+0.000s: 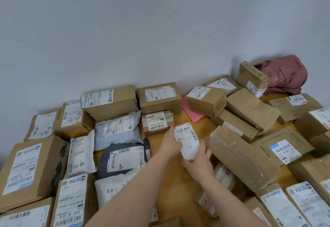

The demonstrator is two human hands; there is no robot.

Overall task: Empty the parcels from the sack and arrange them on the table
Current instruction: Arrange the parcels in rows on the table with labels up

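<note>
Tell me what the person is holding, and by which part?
A small white parcel, held in both hands: the left hand grips its left edge, the right hand its near end.

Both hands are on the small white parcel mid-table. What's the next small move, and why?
Probably lower the white parcel onto the bare table beneath it and release: the left hand and right hand both hold it, and the gap beside the small brown box looks free.

Soft, even light fills the room, leaving the pale wall [142, 30] flat and only faint shadows beside the parcels [110, 101]. The wide lens bows the desk [201, 128] toward the edges, and small label print smears into blur
</note>
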